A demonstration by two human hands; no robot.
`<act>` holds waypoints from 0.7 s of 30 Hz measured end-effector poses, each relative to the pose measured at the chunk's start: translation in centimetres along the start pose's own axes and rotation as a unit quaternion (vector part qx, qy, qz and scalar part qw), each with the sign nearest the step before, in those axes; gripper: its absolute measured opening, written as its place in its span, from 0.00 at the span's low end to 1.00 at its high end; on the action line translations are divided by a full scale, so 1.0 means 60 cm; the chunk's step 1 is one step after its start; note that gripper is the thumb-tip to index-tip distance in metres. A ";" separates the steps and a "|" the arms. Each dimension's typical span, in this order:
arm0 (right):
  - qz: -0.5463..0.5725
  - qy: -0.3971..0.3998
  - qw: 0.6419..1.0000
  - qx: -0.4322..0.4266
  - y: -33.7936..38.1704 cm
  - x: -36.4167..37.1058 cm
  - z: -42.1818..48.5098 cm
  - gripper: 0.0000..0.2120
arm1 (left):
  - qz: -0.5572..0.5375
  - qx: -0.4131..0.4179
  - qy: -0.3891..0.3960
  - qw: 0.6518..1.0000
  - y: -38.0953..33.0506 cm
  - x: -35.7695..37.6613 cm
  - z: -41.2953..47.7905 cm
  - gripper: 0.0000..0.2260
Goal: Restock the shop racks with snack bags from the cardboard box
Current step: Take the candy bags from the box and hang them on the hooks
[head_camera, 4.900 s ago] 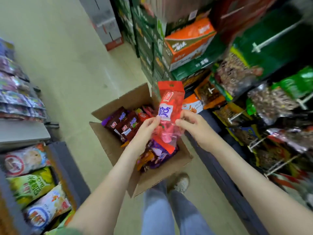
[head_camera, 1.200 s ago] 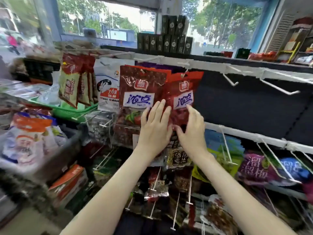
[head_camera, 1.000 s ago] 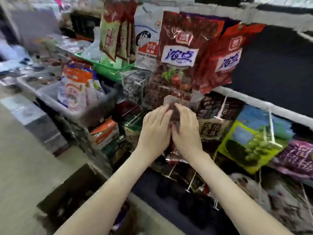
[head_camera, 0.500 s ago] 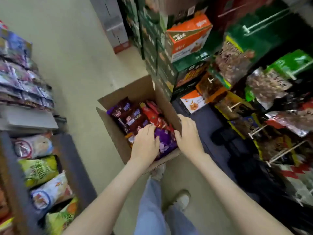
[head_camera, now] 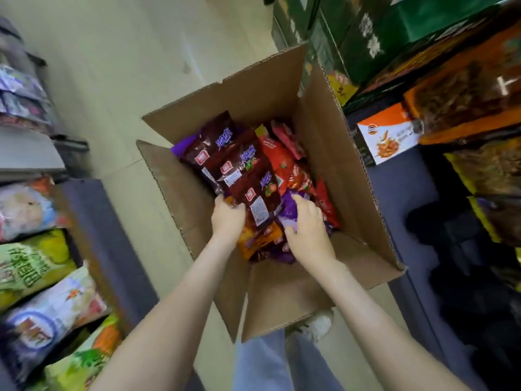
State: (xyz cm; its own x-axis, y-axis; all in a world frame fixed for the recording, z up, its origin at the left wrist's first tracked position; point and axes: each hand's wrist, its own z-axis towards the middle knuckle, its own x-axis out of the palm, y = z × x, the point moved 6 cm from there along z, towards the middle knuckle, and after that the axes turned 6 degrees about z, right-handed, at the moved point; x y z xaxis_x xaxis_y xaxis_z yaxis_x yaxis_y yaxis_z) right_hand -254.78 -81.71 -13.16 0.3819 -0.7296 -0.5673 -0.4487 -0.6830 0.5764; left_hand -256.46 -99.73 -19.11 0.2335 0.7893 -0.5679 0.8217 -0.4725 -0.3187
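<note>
- Step in hand: picking the next snack bags out of the cardboard box [head_camera: 334,153], which sits open on the floor [head_camera: 112,66] between the shelves, right by the person's feet
- Left hand [head_camera: 227,218]: reaches into the near-left part of the box; thumb lies on top and fingers tuck under the lower edge of the dark red bags [head_camera: 242,170], so it reads as a grip on that stack
- Right hand [head_camera: 308,232]: fingers curl over the purple bag [head_camera: 290,211] just beside the stack; looks like a hold, though the fingertips are hidden
- Bags fill the left and middle of the box; the near-right corner shows bare cardboard
- Orientation: the dark red bags lie flat, overlapped like shingles, the row stepping from the far-left corner toward the hands; each bag's long axis seems to cross the box diagonally, header end toward the left wall (blur leaves this unsure)
- Next move, my judgement: lift the bags clear of the flaps, turn the headers upward, and find the hang hole before carrying them to a hook on the rack [head_camera: 503,84]
</note>
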 end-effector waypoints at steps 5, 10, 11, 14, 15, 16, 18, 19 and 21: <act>0.007 0.024 1.000 0.011 -0.003 -0.007 0.024 0.27 | -0.102 -0.056 0.031 0.993 -0.006 0.027 0.074 0.21; -0.001 0.036 0.999 0.015 -0.016 -0.055 0.015 0.24 | 0.148 0.077 0.073 0.983 -0.052 0.036 0.042 0.10; 0.010 0.040 0.999 0.022 -0.015 -0.067 0.009 0.22 | 0.159 0.110 0.083 0.978 -0.068 0.040 0.016 0.09; 0.083 0.017 0.993 0.077 0.002 -0.112 -0.014 0.22 | 0.158 0.200 0.080 0.964 -0.125 0.041 -0.090 0.08; 0.122 -0.005 0.987 0.102 0.011 -0.133 -0.024 0.24 | 0.149 0.230 0.078 0.958 -0.147 0.036 -0.132 0.08; 0.164 -0.027 0.978 0.123 0.022 -0.155 -0.034 0.26 | 0.137 0.255 0.078 0.954 -0.166 0.030 -0.172 0.09; 0.226 -0.057 0.961 0.150 0.046 -0.202 -0.058 0.25 | 0.116 0.301 0.072 0.944 -0.208 0.011 -0.248 0.09; 0.238 -0.067 0.956 0.155 0.057 -0.228 -0.072 0.22 | 0.109 0.333 0.068 0.934 -0.231 0.001 -0.285 0.08; 0.239 -0.105 0.955 0.143 0.077 -0.288 -0.106 0.12 | 0.093 0.407 0.083 0.905 -0.276 -0.016 -0.362 0.06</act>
State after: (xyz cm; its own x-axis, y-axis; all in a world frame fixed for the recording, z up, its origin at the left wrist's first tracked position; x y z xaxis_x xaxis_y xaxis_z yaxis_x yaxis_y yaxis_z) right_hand -258.30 -72.48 3.08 -0.0785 -0.9126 -0.4014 -0.7446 -0.2141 0.6323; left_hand -258.98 -84.17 3.21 0.4584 0.6821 -0.5697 0.1202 -0.6827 -0.7207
